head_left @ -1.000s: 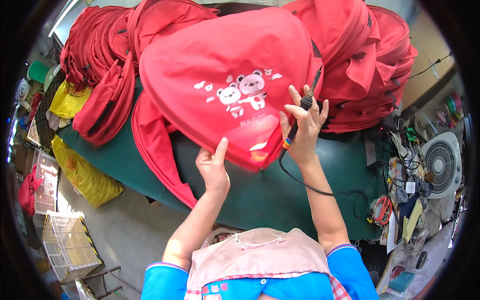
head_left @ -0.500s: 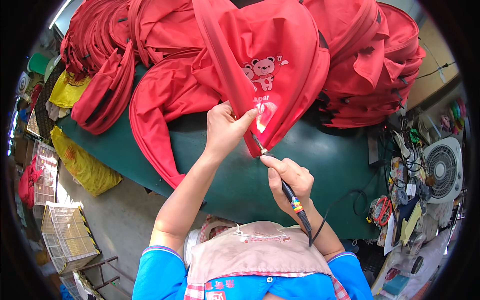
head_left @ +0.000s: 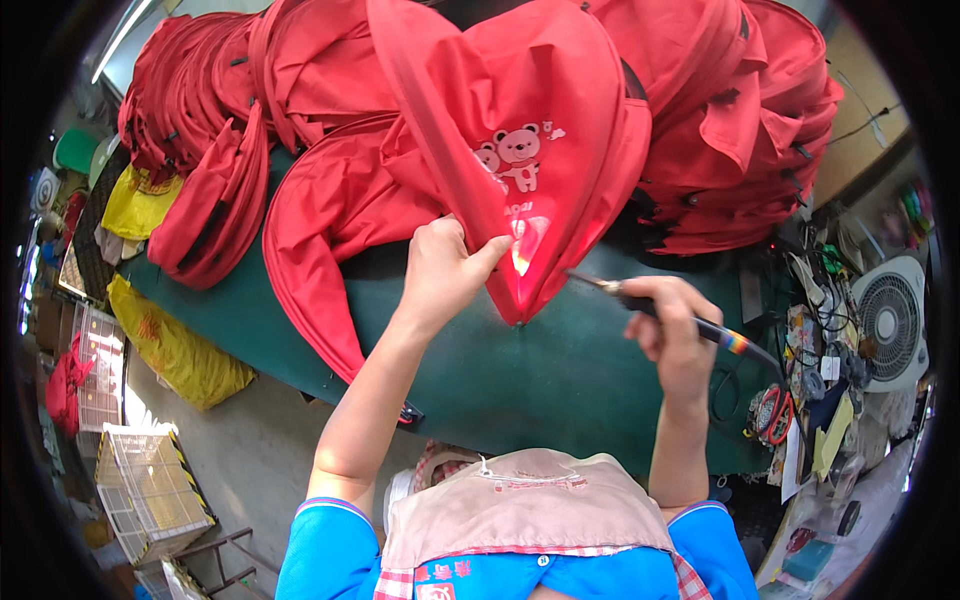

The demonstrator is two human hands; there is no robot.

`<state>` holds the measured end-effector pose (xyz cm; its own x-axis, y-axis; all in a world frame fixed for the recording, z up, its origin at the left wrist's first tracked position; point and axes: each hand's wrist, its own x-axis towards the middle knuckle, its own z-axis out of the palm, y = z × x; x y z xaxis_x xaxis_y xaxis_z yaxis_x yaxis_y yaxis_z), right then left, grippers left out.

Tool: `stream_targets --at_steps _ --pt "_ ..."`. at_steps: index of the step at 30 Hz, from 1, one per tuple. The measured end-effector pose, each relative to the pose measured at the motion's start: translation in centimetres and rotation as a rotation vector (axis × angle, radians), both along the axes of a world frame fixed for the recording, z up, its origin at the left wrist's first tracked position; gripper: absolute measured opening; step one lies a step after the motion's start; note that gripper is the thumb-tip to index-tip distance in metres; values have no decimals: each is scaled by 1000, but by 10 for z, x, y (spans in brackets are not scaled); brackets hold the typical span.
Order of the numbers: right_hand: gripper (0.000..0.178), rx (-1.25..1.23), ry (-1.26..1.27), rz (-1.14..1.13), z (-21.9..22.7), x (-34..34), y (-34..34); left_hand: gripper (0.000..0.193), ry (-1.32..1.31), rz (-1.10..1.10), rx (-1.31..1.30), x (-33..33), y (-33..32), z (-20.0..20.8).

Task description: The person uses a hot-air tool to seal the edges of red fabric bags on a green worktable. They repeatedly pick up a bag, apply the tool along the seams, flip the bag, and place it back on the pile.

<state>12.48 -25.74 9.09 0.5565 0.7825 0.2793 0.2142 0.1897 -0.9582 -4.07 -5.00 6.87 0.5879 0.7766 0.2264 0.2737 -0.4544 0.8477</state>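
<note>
A red fabric bag piece (head_left: 560, 90) with printed bears narrows to a point over the green table. My left hand (head_left: 440, 272) is closed on its left edge, thumb lying near a bright patch of light on the cloth. In my right hand (head_left: 675, 325) is a black-handled soldering iron (head_left: 640, 302) with a coloured band and a cord. Its thin metal tip points left, close to the bag piece's lower right edge and seemingly apart from it. Another red bag piece (head_left: 310, 230) curves down beside my left hand.
Stacks of red bag pieces (head_left: 200, 90) line the table's (head_left: 450, 390) far side, with another pile (head_left: 720, 200) at right. A white fan (head_left: 888, 325), red-handled scissors (head_left: 772, 415) and cables crowd the right. Wire crates (head_left: 150, 490) and yellow bags (head_left: 180, 345) are at left.
My right hand has drawn the soldering iron away to the right from the bag piece's lower tip. My left hand keeps hold of the edge. The view has shifted slightly.
</note>
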Motion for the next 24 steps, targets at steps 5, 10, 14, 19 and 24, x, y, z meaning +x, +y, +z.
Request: stream_targets --at_steps 5,10,14,19,24 --pt "40 252 86 -270 -8 27 -36 50 -60 245 598 71 -18 -34" --pt "40 350 70 -338 -10 37 -48 44 -216 174 512 139 -34 -73" --pt "39 373 111 -385 -16 46 -61 27 -607 219 541 135 27 37" --pt "38 367 141 -420 -17 54 -62 26 -1059 -79 642 245 63 168" --pt "38 387 142 -542 -26 62 -65 33 -590 -353 491 397 60 146"
